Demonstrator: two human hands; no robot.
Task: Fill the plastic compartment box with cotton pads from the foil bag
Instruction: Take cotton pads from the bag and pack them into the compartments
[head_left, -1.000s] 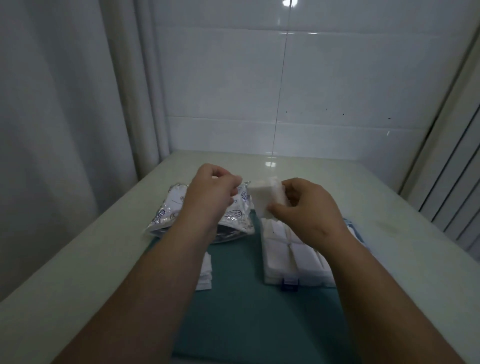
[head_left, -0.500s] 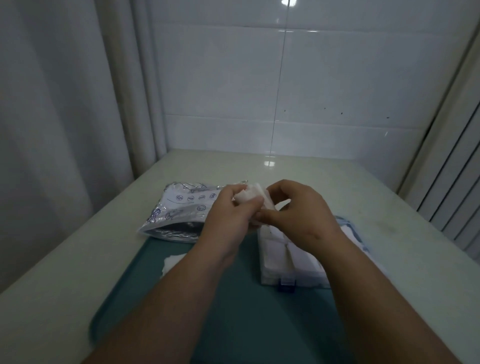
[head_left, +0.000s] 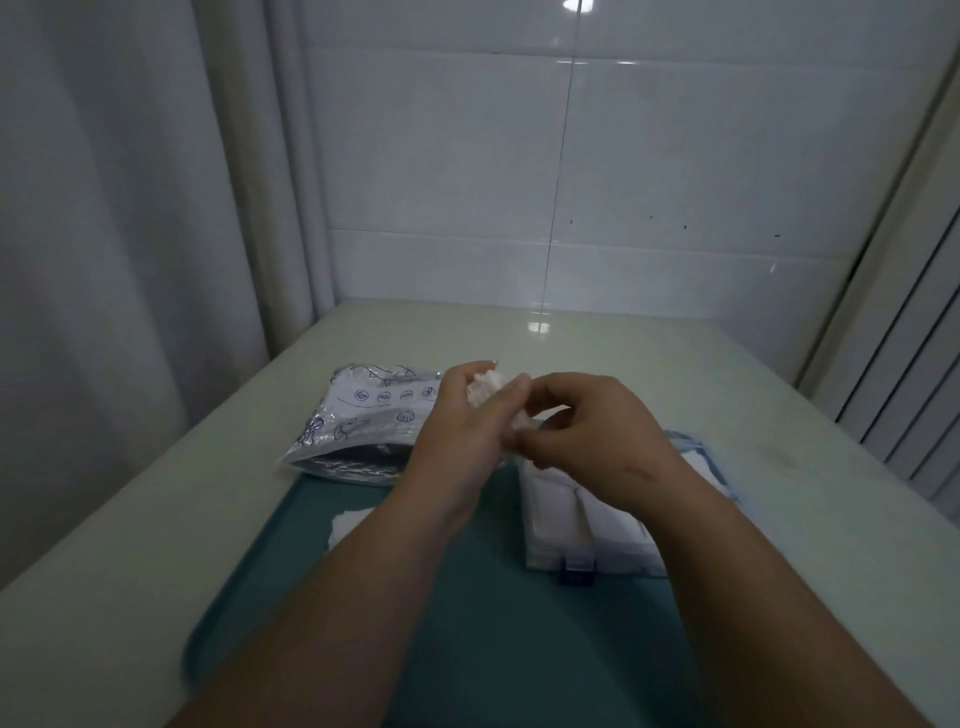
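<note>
With my left hand (head_left: 462, 434) gripping the cotton pads (head_left: 485, 387) and my right hand (head_left: 589, 431) pinching their edge, I must square the stack before lowering it into the compartment box (head_left: 550, 527).

We list: glossy white tiled wall (head_left: 701, 156) behind, light glare (head_left: 578, 4) at its top; pale curtain (head_left: 114, 218) left; slatted panel (head_left: 917, 400) right; pale green table (head_left: 649, 353), dimly lit.

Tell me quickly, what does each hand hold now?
Left hand: grips a stack of cotton pads.
Right hand: pinches the same stack.
</note>
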